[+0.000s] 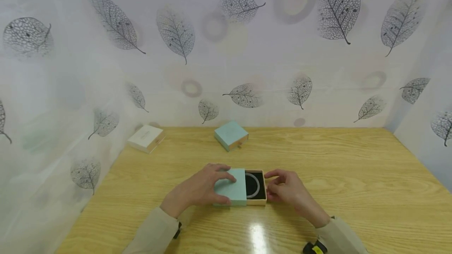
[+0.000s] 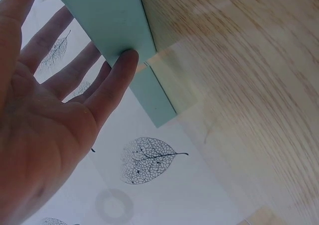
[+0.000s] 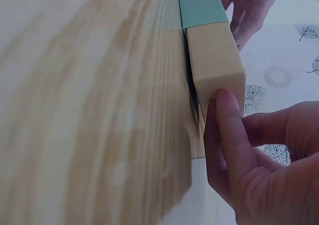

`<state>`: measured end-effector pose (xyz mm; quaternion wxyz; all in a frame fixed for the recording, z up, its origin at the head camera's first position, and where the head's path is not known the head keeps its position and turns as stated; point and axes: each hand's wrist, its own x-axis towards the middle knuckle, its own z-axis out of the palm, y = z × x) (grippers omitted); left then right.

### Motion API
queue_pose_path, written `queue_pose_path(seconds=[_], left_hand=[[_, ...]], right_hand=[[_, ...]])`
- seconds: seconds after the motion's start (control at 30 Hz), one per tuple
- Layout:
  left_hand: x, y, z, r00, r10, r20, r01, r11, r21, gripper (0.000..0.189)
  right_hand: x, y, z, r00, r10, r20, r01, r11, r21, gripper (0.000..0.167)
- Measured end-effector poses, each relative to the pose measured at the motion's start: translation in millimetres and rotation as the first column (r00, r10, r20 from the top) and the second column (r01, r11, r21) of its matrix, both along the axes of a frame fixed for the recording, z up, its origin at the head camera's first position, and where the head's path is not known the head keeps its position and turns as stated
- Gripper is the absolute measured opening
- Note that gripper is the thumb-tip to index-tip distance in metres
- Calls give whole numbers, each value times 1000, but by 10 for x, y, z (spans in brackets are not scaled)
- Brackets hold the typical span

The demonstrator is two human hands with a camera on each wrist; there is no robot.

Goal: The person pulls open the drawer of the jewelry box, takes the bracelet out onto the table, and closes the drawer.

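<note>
In the lower middle of the head view, a pale blue box cover [image 1: 240, 191] lies flat on the wooden table [image 1: 335, 160], and a tan drawer [image 1: 256, 202] stands partly out of its right end. Inside the drawer, on a black lining [image 1: 252, 185], there is a whitish ring [image 1: 258, 186], whose left part is hidden under the cover. The left hand [image 1: 201, 188] holds the cover with the fingers spread: the thumb is at the near edge, one finger lies over the top, and the others reach toward the far side. The right hand [image 1: 287, 189] is at the outer end of the drawer, with bent fingers; the right wrist view shows a fingertip touching the end face, but I cannot tell whether something is pinched between its fingers. Both arms wear beige sleeves [image 1: 153, 230]. Above the hands, at the centre of the frame, a second pale blue box [image 1: 231, 133] rests near the back edge of the table, and a white box [image 1: 146, 136] is at the left. Behind them is a pale backdrop [image 1: 212, 64] printed with dark leaves.
</note>
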<state>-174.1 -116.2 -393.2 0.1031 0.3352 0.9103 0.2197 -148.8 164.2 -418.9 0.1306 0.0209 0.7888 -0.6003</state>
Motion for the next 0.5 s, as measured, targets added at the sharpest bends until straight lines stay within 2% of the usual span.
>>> queue_pose_path(seconds=[0.5], left_hand=[[22,14,18,1000,4,-3,-4,1000,-18,52]], right_hand=[[7,40,11,999,14,35,-13,999,-35,34]])
